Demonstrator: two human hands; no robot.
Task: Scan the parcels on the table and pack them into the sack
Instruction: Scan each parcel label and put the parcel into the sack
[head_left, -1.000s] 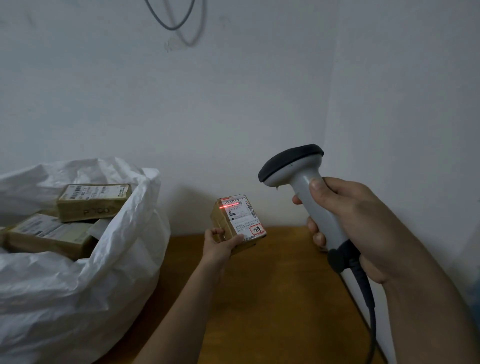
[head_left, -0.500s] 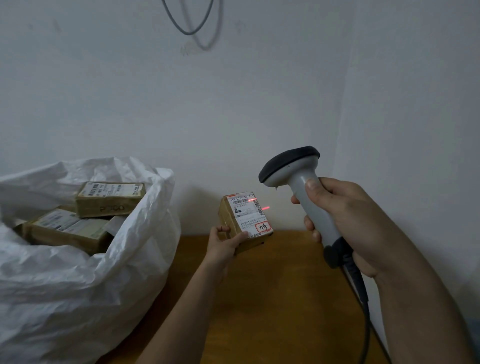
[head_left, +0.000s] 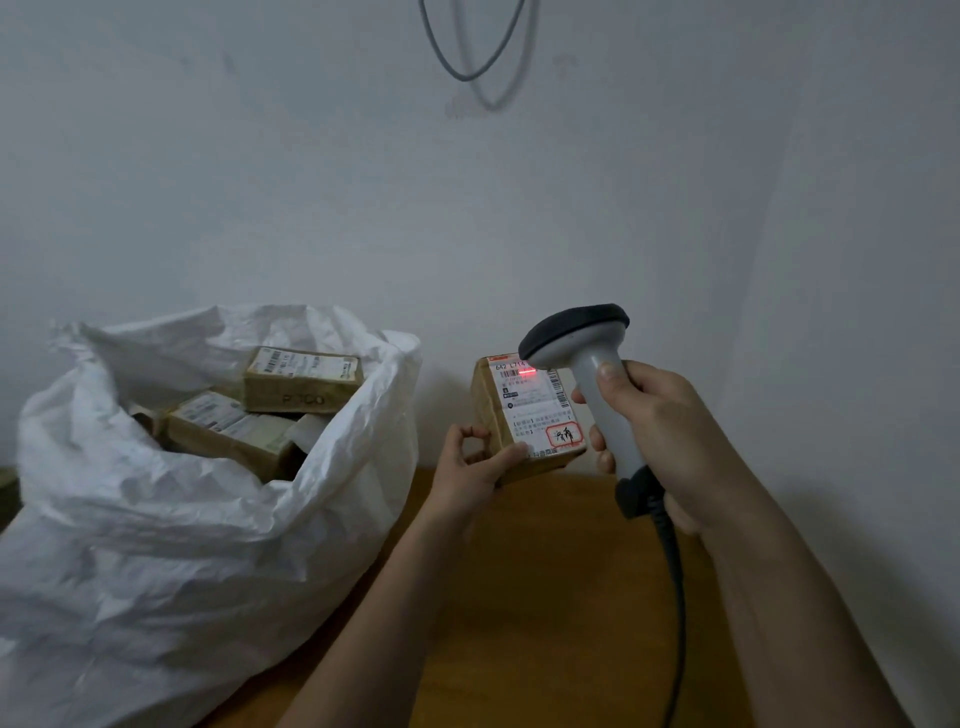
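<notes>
Big crinkled white woven-plastic sack (head_left: 171, 519) slumps on the left, mouth open and facing up, part resting on the brown wooden table (head_left: 545, 597). Soft walls, rim floppy; likely needs no holding while the mouth gapes this wide, but it could fold in.

Inside the sack: several tan cardboard parcels with white shipping labels (head_left: 301, 379), stacked loosely, top one lying flat near the rim.

The parcel in hand, a small tan cardboard box with a white printed label and red stamp (head_left: 524, 415), is held above the far table edge, just right of the sack, label tilted toward the camera. Looks light, since a one-hand pinch carries it. Stiff-edged, tape-wrapped surface probably a bit slick. Best hold looks like the lower corner or short sides, keeping fingers off the barcode.

Grey handheld barcode scanner with black head and black cable (head_left: 587, 364) sits just in front of the parcel's upper right; red scan line falls on the top barcode.

Right hand (head_left: 670, 441) wraps the scanner handle, fingers curled tight around it, thumb up the back.

Left hand (head_left: 467, 467) pinches the parcel's lower left corner, thumb on the label face, fingers behind.

Judged step: scanning, drop into sack not yet done.
</notes>
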